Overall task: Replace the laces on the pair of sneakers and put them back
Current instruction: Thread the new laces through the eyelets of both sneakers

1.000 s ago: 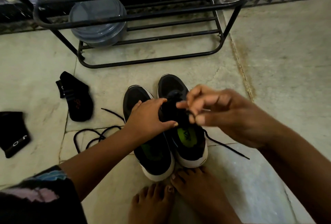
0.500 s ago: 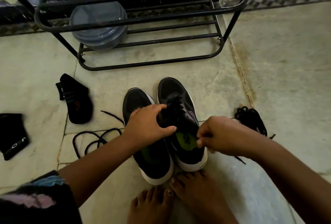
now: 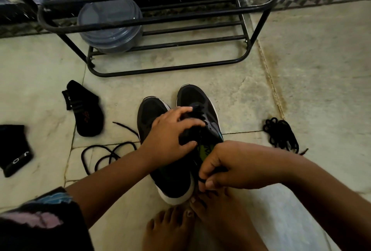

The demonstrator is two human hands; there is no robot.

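Sneakers (image 3: 152, 110) stand side by side on the tiled floor, in front of the shoe rack (image 3: 160, 68) and with their heels at the person's bare feet (image 3: 170, 230). On the right-hand sneaker (image 3: 196, 98), the left hand (image 3: 170, 136) curls its fingers over the tongue and eyelets. The right hand (image 3: 226, 166) pinches a black lace (image 3: 201, 180) near the heel. A hard tug could leave the lace ends uneven or pull the lace out of an eyelet. It could also drag the shoe if the left hand's hold gives.

Stone floor (image 3: 311, 70), sneakers (image 3: 192, 98), laces (image 3: 104, 154), socks (image 3: 88, 114), rack (image 3: 166, 68)

Black sneakers (image 3: 192, 100) (white soles, green insoles), black socks (image 3: 86, 114), black rack (image 3: 160, 68), grey tub (image 3: 109, 23); pale floor (image 3: 311, 70)
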